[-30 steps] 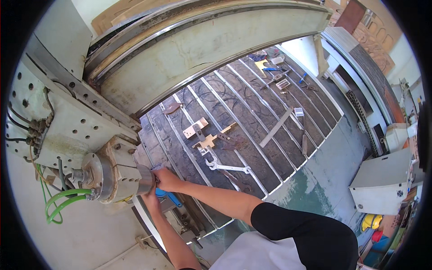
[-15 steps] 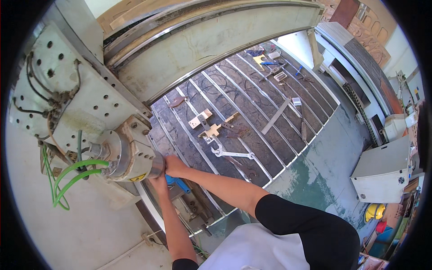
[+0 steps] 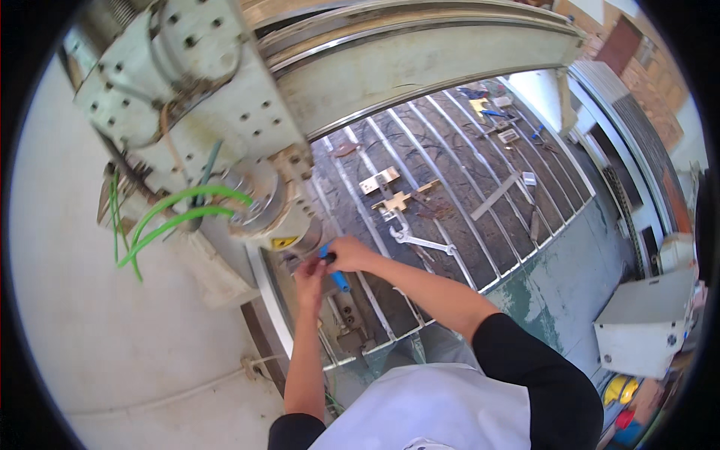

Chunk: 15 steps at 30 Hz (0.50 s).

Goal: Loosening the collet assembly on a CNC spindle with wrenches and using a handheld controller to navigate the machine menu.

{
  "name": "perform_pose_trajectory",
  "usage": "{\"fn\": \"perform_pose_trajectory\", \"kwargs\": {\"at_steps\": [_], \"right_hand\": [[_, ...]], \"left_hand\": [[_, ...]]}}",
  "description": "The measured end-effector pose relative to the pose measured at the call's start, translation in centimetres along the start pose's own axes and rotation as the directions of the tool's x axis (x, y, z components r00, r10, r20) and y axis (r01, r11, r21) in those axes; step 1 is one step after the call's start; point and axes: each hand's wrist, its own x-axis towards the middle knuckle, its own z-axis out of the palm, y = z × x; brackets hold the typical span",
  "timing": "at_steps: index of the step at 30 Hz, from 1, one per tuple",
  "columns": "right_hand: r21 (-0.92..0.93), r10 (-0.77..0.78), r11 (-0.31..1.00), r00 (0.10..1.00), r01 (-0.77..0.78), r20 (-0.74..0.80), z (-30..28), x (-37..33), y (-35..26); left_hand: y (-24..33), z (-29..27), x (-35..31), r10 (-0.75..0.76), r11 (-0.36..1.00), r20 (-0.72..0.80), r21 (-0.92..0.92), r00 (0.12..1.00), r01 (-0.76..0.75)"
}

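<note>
My left hand [image 3: 308, 280] and my right hand [image 3: 349, 256] meet just below the metal spindle [image 3: 281, 214] of a large machine. A small dark round part [image 3: 329, 258] sits between the closed fingers of both hands; its exact kind is too small to make out. A blue object like a tool handle [image 3: 341, 282] shows under the hands, partly hidden by them. I cannot tell whether it is held or lies on the bed edge. Two green hoses [image 3: 176, 202] run into the spindle.
On the slatted machine bed [image 3: 457, 187] lie a large wrench [image 3: 424, 241], brass-coloured blocks [image 3: 394, 201], a flat metal bar [image 3: 495, 196] and several small tools at the far end. The gantry beam [image 3: 435, 71] spans above. A pale cabinet [image 3: 645, 322] stands at right.
Both hands have come down and away from the spindle's lower end, and the dark part now shows between them. The view has shifted, so the scene sits further right.
</note>
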Motion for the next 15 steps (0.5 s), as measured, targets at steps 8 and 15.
{"fn": "perform_pose_trajectory", "kwargs": {"at_steps": [8,15], "right_hand": [[0.622,0.143,0.641,0.867,-0.449,0.478,-2.5,-15.6,1.6],[0.497,0.351,0.713,0.865,-0.495,0.358,-0.6,-21.5,3.6]], "left_hand": [[-2.2,4.0,-11.8,-0.137,0.960,0.223,-0.210,0.965,0.185],[-6.0,7.7,-15.0,-0.262,0.901,0.263,-0.278,0.928,0.333]]}}
